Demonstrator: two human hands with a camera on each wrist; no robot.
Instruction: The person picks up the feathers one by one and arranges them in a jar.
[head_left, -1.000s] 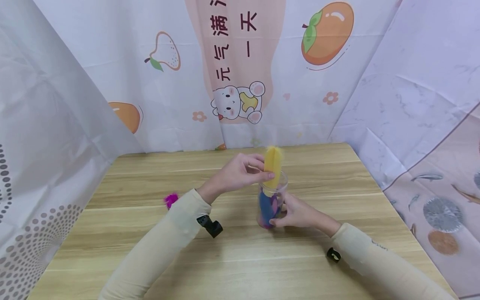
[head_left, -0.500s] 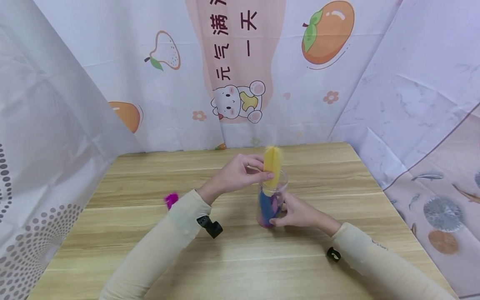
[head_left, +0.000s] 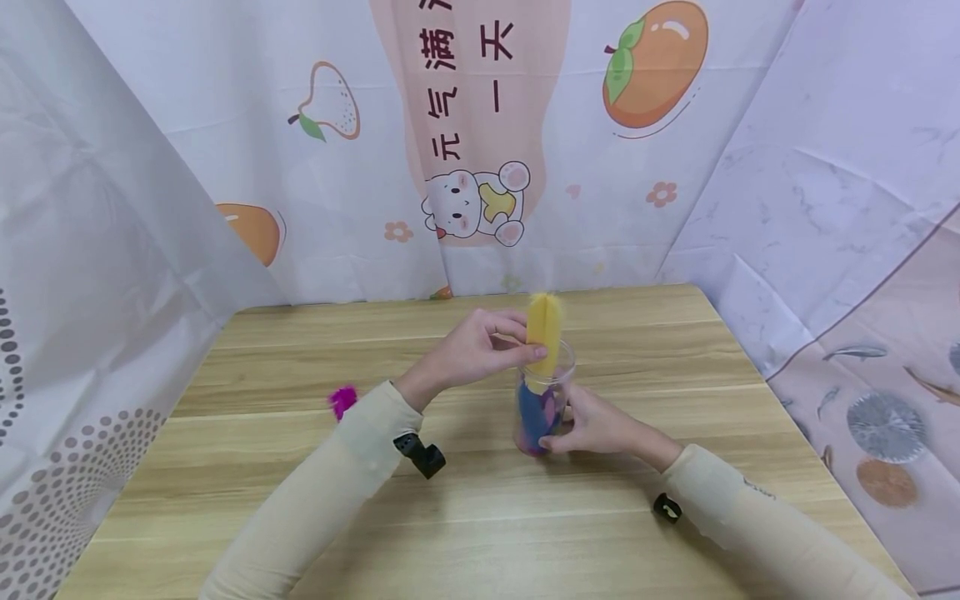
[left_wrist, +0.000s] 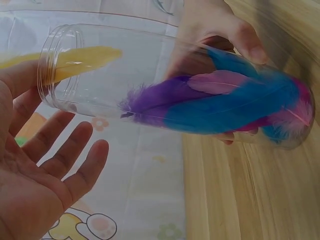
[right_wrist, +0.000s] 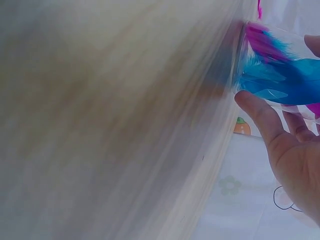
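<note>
My left hand (head_left: 491, 346) pinches a yellow feather (head_left: 545, 323) between thumb and fingers at the mouth of a clear jar (head_left: 567, 365). In the left wrist view the feather's lower end (left_wrist: 87, 57) reaches inside the jar's threaded neck. Lower in the jar lie blue (left_wrist: 215, 110), purple (left_wrist: 157, 100) and pink (left_wrist: 220, 81) feathers. My right hand (head_left: 600, 425) grips the jar's lower side, and the jar stands upright on the table. In the right wrist view its thumb and fingers curve round the jar near the base.
A magenta feather (head_left: 342, 401) lies on the wooden table (head_left: 480, 533) to the left, partly hidden by the left sleeve (head_left: 322, 492). Printed curtains (head_left: 337, 208) hang behind and at both sides of the table. Black straps (head_left: 420, 454) sit at the wrists.
</note>
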